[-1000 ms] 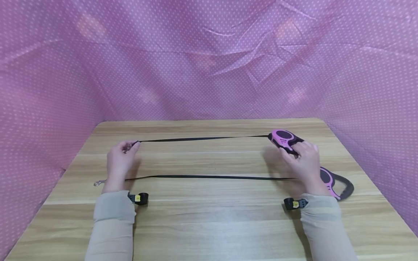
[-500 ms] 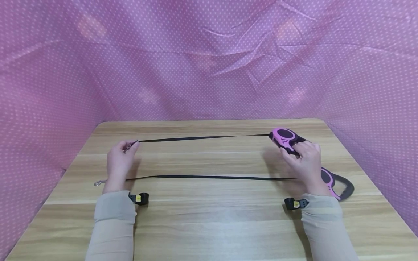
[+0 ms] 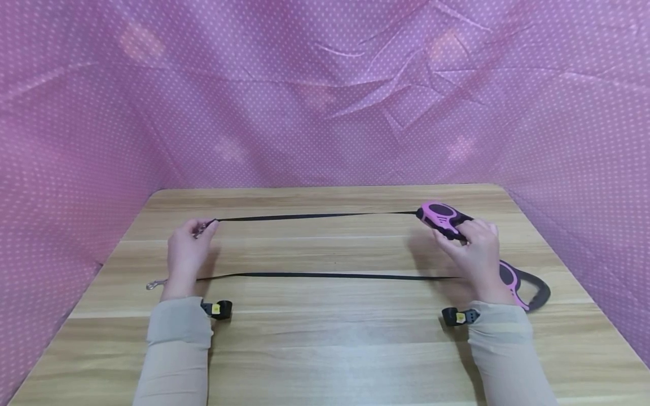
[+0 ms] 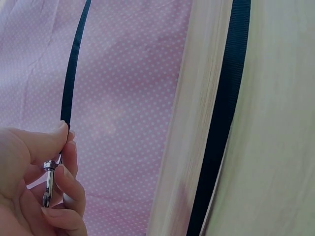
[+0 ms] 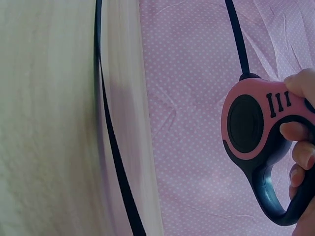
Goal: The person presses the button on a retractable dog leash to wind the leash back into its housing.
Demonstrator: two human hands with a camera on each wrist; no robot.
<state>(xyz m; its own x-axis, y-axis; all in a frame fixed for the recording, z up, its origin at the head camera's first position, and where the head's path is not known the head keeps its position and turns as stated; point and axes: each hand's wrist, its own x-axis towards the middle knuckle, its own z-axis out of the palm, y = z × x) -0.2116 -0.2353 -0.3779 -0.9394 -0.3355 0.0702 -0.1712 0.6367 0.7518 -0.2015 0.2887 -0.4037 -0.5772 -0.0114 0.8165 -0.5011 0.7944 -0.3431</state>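
A pink and black retractable dog leash (image 3: 439,217) is held above the table by my right hand (image 3: 474,251), its fingers wrapped through the handle loop, as the right wrist view shows. From its nozzle a black strap (image 3: 304,216) runs taut to the left. My left hand (image 3: 188,254) pinches the strap's far end between thumb and finger; the metal snap hook (image 4: 48,182) hangs within the curled fingers. A second pink and black leash (image 3: 520,287) lies nearer, partly behind my right wrist. Its black strap (image 3: 325,275) stretches left along the table to another snap hook (image 3: 154,284).
The wooden table (image 3: 325,361) has pink dotted fabric (image 3: 315,113) hanging behind it and at both sides. Black wrist cameras (image 3: 221,309) sit at both sleeves, over the table's near half.
The held leash body rises slightly, then dips back, with its strap staying taut. My left hand shifts a touch to the right. The leash on the table stays put.
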